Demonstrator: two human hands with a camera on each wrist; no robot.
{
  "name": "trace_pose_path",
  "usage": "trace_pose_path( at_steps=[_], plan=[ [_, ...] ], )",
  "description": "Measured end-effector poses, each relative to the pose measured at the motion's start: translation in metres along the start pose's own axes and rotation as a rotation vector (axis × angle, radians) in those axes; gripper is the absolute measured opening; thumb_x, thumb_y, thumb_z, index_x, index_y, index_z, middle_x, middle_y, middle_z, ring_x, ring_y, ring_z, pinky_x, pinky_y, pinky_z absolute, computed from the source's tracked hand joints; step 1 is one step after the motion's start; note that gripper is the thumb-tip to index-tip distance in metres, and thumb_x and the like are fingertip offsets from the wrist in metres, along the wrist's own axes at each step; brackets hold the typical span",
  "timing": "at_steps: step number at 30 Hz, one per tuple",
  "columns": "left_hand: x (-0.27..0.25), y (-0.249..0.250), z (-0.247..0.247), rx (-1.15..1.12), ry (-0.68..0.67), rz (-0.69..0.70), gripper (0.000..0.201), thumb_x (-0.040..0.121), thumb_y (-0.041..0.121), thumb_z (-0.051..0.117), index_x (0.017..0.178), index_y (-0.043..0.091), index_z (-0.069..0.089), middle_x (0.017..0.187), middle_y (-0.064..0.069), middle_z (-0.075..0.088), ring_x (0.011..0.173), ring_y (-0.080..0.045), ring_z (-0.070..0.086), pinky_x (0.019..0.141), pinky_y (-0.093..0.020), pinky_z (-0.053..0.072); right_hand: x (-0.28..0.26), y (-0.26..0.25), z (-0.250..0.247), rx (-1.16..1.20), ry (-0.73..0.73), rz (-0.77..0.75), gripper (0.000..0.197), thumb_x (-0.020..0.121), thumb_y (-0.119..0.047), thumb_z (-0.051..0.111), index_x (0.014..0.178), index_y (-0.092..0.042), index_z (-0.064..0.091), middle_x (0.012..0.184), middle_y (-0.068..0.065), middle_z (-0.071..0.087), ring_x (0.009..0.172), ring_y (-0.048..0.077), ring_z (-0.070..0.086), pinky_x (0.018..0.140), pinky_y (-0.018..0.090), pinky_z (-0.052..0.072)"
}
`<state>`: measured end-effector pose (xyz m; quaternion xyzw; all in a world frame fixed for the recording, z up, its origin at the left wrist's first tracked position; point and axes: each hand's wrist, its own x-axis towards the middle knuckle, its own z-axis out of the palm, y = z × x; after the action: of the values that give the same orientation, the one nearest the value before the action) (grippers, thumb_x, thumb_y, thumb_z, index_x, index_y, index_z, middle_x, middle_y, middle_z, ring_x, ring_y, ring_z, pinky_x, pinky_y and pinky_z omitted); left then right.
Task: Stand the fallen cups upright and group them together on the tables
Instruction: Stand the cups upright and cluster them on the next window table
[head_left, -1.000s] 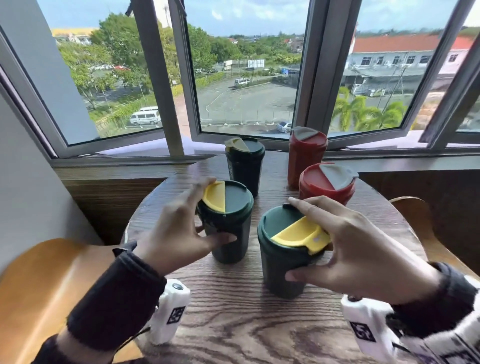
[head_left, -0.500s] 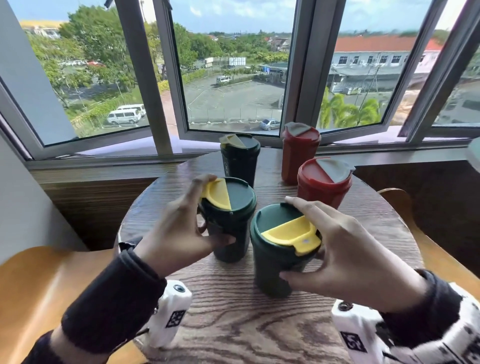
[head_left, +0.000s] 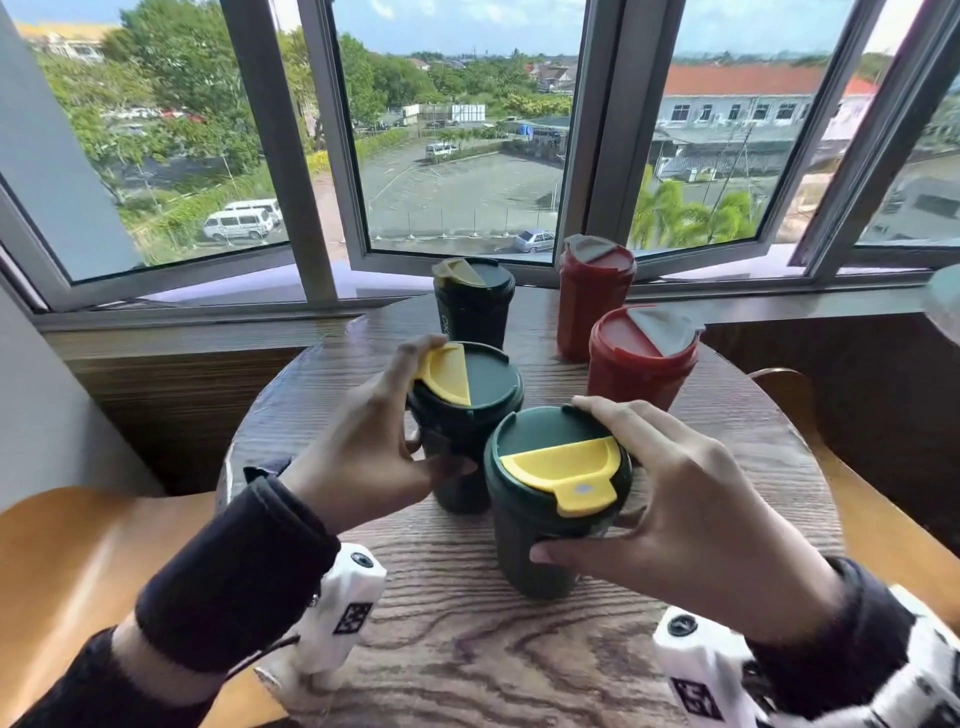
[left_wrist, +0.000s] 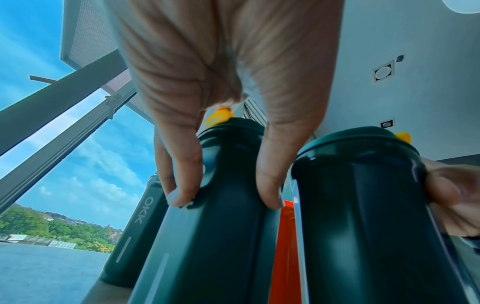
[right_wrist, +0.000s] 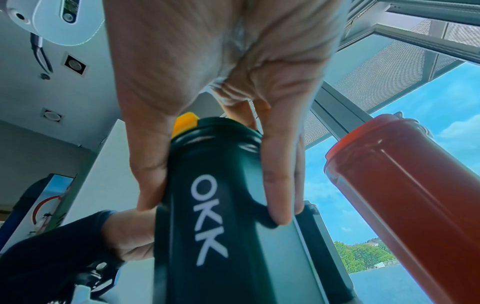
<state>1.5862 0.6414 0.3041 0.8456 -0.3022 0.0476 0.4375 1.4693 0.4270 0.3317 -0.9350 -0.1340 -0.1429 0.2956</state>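
1. Round wooden tabletop (head_left: 519, 649) below a window (head_left: 457, 156); five cups on it, all upright.
2. Landmark: near green cup (head_left: 550, 525), yellow lid flap, closest to the person.
3. Right hand (head_left: 691, 509) wraps the near green cup just under the lid: thumb on the person's side, fingers (right_wrist: 278, 185) round the far side. Grip closed on the cup. Wrist view shows "OKK" on the wall.
4. Left green cup (head_left: 462, 415) stands just behind and left of the landmark; whether the two touch cannot be told.
5. Left hand (head_left: 369, 457) holds the left green cup: thumb on the near wall, fingers (left_wrist: 182, 174) curled on the far side, one fingertip at the yellow flap. Grip closed on it.
6. Back green cup (head_left: 472, 306) stands beyond the left green cup, near the window.
7. Two red cups, grey flaps: near red cup (head_left: 639, 364) behind and right of the landmark, far red cup (head_left: 592, 296) beyond it.
8. Wooden chairs (head_left: 62, 561) flank the tabletop.
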Motion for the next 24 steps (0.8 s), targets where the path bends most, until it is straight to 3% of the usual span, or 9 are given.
trace_pose_path(
  at_steps=[14,21,24],
  plan=[
    [-0.0018,-0.0041,0.0017,-0.076,-0.021,-0.014,0.092,0.063,0.019,0.086,0.135,0.038,0.031,0.112,0.01,0.059,0.101,-0.007,0.06,0.073,-0.02,0.057,-0.0038,-0.004,0.0008,-0.004,0.018,-0.031,0.093,0.051,-0.062,0.078,0.128,-0.016,0.05,0.109,-0.012,0.057,0.103,-0.01,0.051,0.09,-0.003,0.03],
    [-0.0014,-0.0049,0.0013,-0.09,-0.028,-0.009,0.092,0.064,0.018,0.085,0.136,0.036,0.031,0.113,0.007,0.059,0.102,-0.008,0.061,0.072,-0.022,0.058,-0.0039,-0.0048,0.0015,-0.008,0.001,-0.019,0.094,0.052,-0.066,0.075,0.127,-0.016,0.05,0.106,-0.012,0.057,0.1,-0.007,0.051,0.09,-0.002,0.033],
    [-0.0014,-0.006,0.002,-0.116,-0.029,-0.025,0.091,0.064,0.016,0.085,0.134,0.04,0.032,0.114,0.009,0.059,0.104,-0.009,0.061,0.076,-0.028,0.059,-0.004,-0.0051,0.002,-0.002,0.004,-0.011,0.091,0.051,-0.065,0.076,0.125,-0.018,0.05,0.105,-0.014,0.056,0.1,-0.011,0.05,0.088,-0.004,0.03]
  ],
)
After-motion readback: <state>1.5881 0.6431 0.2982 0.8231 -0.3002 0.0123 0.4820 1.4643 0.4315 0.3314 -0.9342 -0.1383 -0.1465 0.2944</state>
